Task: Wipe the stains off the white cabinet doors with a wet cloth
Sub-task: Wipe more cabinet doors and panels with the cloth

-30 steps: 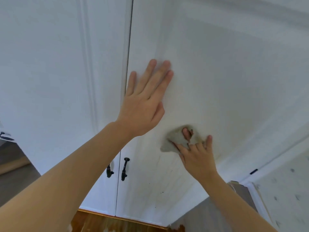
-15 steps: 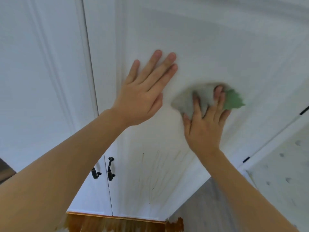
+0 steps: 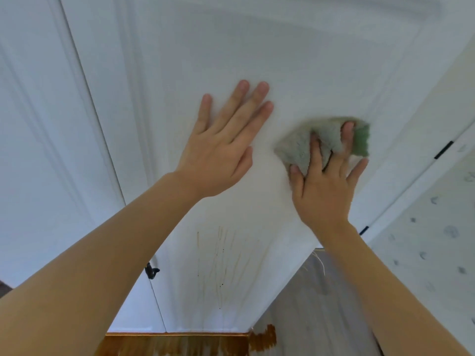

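A grey-green wet cloth (image 3: 298, 147) lies against the right white cabinet door (image 3: 257, 47). My right hand (image 3: 323, 191) presses it flat on the door with spread, nearly straight fingers; the cloth's green edge pokes out past the fingertips. My left hand (image 3: 221, 150) rests flat on the same door, just left of the cloth, fingers straight and together. Brown drip stains (image 3: 218, 265) run down the lower part of this door, below both hands. The left cabinet door (image 3: 38, 150) stands beside it.
A black door handle (image 3: 151, 271) shows at the gap between the doors, partly hidden by my left forearm. Black hinges (image 3: 443, 149) mark the door's right edge. A patterned wall (image 3: 437, 253) is at the right; a wooden floor strip (image 3: 180, 343) lies below.
My right hand slid the cloth up and to the right across the door, and its fingers spread flatter. The view shifted right. My left hand stayed flat on the door.
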A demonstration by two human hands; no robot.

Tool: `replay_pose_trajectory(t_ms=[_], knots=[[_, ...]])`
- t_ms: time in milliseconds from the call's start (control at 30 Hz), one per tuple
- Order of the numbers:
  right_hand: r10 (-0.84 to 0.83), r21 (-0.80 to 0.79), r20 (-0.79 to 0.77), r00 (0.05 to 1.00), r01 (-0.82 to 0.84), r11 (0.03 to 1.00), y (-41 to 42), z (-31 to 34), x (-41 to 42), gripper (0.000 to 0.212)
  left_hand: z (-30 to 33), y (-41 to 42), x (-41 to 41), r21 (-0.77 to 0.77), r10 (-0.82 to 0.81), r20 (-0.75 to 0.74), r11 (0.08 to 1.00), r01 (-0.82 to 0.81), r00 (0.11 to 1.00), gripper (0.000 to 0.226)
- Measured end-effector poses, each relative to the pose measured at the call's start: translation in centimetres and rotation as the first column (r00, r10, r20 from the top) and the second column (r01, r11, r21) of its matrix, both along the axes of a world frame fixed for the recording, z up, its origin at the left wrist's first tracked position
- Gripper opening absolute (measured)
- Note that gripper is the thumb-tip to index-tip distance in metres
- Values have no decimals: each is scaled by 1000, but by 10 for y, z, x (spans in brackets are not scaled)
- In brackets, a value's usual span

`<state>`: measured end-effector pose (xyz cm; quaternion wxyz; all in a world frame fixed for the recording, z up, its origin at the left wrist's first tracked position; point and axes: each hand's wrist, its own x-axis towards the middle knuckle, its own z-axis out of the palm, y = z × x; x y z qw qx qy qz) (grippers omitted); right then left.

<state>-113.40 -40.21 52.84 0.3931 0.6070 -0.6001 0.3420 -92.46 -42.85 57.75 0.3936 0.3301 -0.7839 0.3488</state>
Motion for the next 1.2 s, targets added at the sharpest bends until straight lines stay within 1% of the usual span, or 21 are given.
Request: replay_pose_trajectory(t_ms=[33, 67, 200, 300, 333, 400, 467, 567, 633, 667, 833, 900, 933, 967, 1000, 1033, 1067, 1100, 1133, 1167, 1200], knots=[[4, 41, 99, 995, -8, 999, -1, -14, 7, 54, -2, -3, 0, -13, 16, 1, 1000, -16, 1000, 61], [-3, 104, 148, 989, -13, 994, 1, -35, 13, 53, -3, -5, 0, -31, 29, 5, 999, -29, 1000, 61], [-12, 380, 99, 995, -27, 925, 22, -129, 9, 47, -7, -10, -1, -80, 64, 19, 995, -62, 998, 63], [3, 447, 62, 998, -31, 894, 30, -144, 3, 47, -8, -11, 0, -97, 103, 35, 990, -99, 994, 64], [9, 436, 70, 997, -39, 899, 32, -135, 2, 48, -8, -10, 0, -98, 106, 40, 990, -102, 994, 64], [31, 340, 94, 995, -62, 938, 27, -92, 3, 49, -7, -10, 0, -102, 106, 33, 990, -102, 994, 65], [72, 162, 122, 990, -92, 983, 15, -30, 8, 52, -8, -10, -1, -103, 94, 31, 991, -91, 995, 65], [150, -83, 216, 965, -135, 987, -4, 45, 23, 59, -9, -10, 0, -109, 102, 35, 989, -98, 994, 65], [197, -156, 268, 943, -160, 975, -7, 47, 34, 58, -9, -10, 0, -96, 112, 53, 990, -106, 992, 64], [206, -150, 281, 937, -169, 974, -7, 35, 37, 58, -8, -10, 1, -86, 118, 63, 990, -113, 991, 64], [120, 170, 258, 959, -167, 971, 20, -64, 29, 53, -3, 0, 5, 64, 112, 125, 991, -121, 986, 63], [71, 333, 305, 950, -176, 926, 38, -85, 26, 65, 1, 6, 6, 135, 87, 142, 985, -106, 986, 63], [69, 397, 363, 929, -221, 891, 49, -90, 26, 68, 4, 9, 6, 175, 71, 137, 980, -94, 988, 62], [77, 432, 416, 906, -272, 860, 61, -91, 25, 63, 7, 14, 6, 210, 47, 122, 975, -72, 991, 61], [87, 435, 482, 872, -325, 840, 74, -89, 25, 53, 8, 21, 5, 254, 10, 85, 967, -31, 996, 60], [78, 404, 625, 777, -407, 819, 86, -83, 26, 40, 8, 30, 5, 308, -48, 28, 951, 37, 998, 58], [30, 344, 806, 592, -508, 790, 93, -77, 28, 27, 5, 38, 4, 385, -117, -56, 914, 130, 992, 55], [-37, 250, 937, 348, -591, 767, 100, -67, 29, 19, 2, 49, 4, 473, -177, -163, 849, 235, 971, 51], [-86, 159, 986, 145, -631, 759, 106, -56, 30, 19, -3, 59, 4, 571, -198, -282, 752, 329, 939, 44], [-113, 92, 994, 10, -654, 751, 112, -43, 30, 18, -7, 69, 5, 664, -169, -386, 632, 400, 907, 37], [-124, 30, 988, -91, -674, 738, 118, -30, 32, 16, -11, 78, 6, 749, -98, -456, 495, 441, 884, 30]])
